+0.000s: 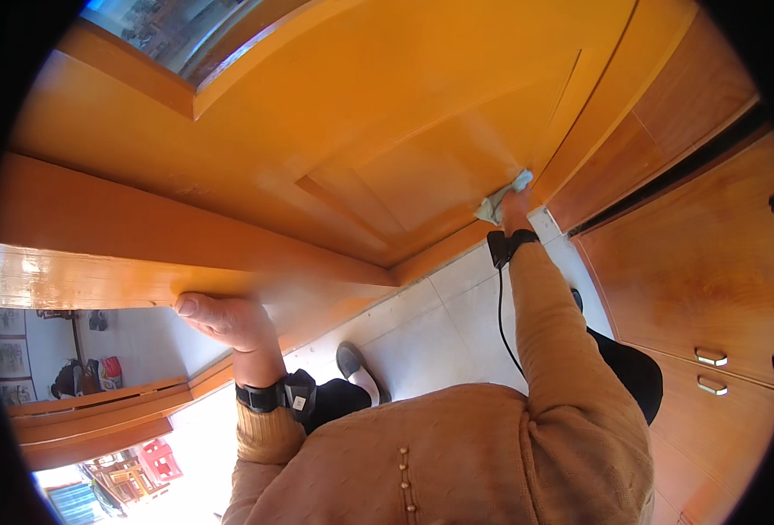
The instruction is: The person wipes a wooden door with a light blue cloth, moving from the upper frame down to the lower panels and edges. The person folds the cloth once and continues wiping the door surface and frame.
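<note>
My right hand (518, 200), at the end of an outstretched arm, holds a pale cloth (492, 207) against the lower part of an orange-brown wooden door (426, 151). The cloth touches the door close to its right lower corner, beside a recessed panel. My left hand (229, 321) rests against the edge of a glossy wooden door frame (124, 279), its thumb pointing left along the wood. How far the left fingers curl around that edge is hidden. Black straps with small devices sit on both wrists.
A glass pane (164, 33) is set in the door's upper part. At right stands a wooden cabinet (695, 282) with metal handles (712, 357). Pale floor tiles (420, 328) lie below, with my shoe (354, 364) on them. A cable (502, 315) hangs from the right wrist. A red stool (159, 459) shows through a doorway.
</note>
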`<state>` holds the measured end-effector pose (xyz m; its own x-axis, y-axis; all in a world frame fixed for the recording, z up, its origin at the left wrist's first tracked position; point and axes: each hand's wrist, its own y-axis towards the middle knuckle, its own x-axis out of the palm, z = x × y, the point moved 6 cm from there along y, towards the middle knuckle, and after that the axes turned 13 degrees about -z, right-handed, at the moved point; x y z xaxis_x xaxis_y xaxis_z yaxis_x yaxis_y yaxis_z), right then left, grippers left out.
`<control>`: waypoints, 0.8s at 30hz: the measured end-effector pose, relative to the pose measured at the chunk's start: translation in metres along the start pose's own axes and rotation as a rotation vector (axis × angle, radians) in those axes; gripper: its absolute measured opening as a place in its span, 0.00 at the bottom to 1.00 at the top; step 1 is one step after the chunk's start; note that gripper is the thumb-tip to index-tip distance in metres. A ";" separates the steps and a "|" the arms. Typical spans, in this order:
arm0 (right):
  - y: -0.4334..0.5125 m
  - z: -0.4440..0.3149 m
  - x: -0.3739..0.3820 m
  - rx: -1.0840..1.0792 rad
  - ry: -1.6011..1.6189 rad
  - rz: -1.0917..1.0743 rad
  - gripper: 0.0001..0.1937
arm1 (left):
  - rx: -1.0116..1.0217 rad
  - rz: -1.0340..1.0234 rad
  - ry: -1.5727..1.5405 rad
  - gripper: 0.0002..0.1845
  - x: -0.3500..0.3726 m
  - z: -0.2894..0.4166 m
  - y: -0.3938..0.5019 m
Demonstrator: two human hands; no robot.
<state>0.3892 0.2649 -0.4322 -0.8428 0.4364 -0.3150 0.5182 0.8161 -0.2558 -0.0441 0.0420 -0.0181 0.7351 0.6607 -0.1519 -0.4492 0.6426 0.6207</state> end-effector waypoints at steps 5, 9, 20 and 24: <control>-0.065 0.052 0.091 -0.095 -0.518 -0.569 0.12 | 0.024 -0.017 0.058 0.48 -0.003 0.002 0.003; -0.160 -0.006 0.121 -0.742 -0.896 -0.819 0.10 | 0.064 0.017 0.129 0.43 -0.002 0.008 0.002; -0.204 -0.246 -0.005 -0.034 0.935 -0.564 0.17 | 0.192 -0.094 0.016 0.38 0.004 0.030 0.010; -0.147 -0.331 -0.150 -0.861 0.255 0.003 0.21 | 0.159 -0.066 -0.034 0.36 0.002 0.019 0.007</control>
<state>0.3912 0.2049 -0.0446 -0.9013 0.4265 -0.0758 0.3185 0.7712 0.5512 -0.0362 0.0404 0.0008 0.7783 0.6040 -0.1717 -0.3155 0.6126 0.7247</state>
